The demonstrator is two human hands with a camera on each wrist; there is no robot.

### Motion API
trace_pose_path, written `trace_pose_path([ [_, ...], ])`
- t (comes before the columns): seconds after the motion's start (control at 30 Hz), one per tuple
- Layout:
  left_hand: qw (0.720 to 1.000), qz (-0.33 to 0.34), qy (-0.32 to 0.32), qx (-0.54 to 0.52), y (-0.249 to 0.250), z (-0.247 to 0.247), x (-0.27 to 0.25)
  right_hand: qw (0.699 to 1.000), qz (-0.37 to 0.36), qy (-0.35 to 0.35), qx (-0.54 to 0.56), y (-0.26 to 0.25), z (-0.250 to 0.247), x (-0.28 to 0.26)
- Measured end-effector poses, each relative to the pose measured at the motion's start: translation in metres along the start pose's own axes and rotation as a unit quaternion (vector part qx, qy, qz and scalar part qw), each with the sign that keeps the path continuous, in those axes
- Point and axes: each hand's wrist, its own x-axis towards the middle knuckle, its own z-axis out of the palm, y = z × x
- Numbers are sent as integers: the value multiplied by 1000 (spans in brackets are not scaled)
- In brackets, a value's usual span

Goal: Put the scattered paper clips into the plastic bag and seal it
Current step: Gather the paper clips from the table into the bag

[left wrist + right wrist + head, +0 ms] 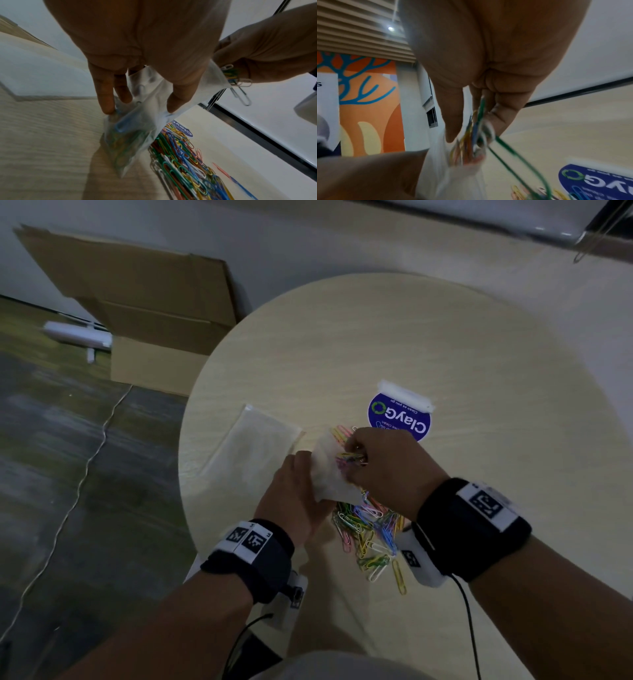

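the left hand [296, 494] grips the plastic bag [330, 470] above the near part of the round counter [376, 337], thumb on one face and fingers [106, 97] on the other, as the left wrist view shows. the bag is frosted and half upright, its mouth turned toward the right hand [387, 467]. through its wall some coloured clips already show at the bottom.

the right hand is right at the bag's mouth, touching it, with fingers curled round a small bundle of paper clips [351, 457]. in the right wrist view the bundle [471, 142] sits between thumb and fingers at the bag's opening, and a few green clips dangle loose from it.

below both hands, toward the counter's near edge, lies the loose pile of paper clips [368, 532] in green, yellow, blue, pink and white, spread in a heap; the bag's lower corner hangs just above the pile's far end.

a blue round sticker [399, 416] with white lettering lies just beyond the right hand toward the counter's centre. a flat clear packet [253, 453] lies near the counter's left edge, just beside the bag. a cardboard box [137, 302] stands on the floor beyond the counter's left edge.
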Motion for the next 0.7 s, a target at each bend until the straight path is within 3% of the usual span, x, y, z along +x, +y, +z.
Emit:
trace_pose_path([
  [0.1, 1000, -11, -6, -8, 0, 1, 2, 1000, -23, -18, 6, -7, -8, 5],
  [0.17, 1000, -15, -3, -17, -2, 1, 1, 989, 6, -23, 145, -7, -15, 4],
  [0.23, 999, -8, -1, -33, -5, 1, -1, 955, 52, -11, 290, -1, -19, 0],
  [0.27, 999, -3, -1, -39, -8, 1, -1, 948, 66, 15, 311, 3, -20, -1],
  [0.37, 999, -12, -6, -51, -8, -1, -2, 966, 89, 76, 229, 21, -9, -3],
  [0.47, 997, -25, -13, -76, -6, -4, -3, 987, 93, 2, 129, 26, 12, -7],
  [0.53, 996, -24, -21, -77, -4, -11, -7, 991, 82, -1, 104, 25, 22, -9],
  [0.7, 984, -30, 103, -142, 19, -45, -15, 977, 118, 41, 174, 22, 24, -12],
])
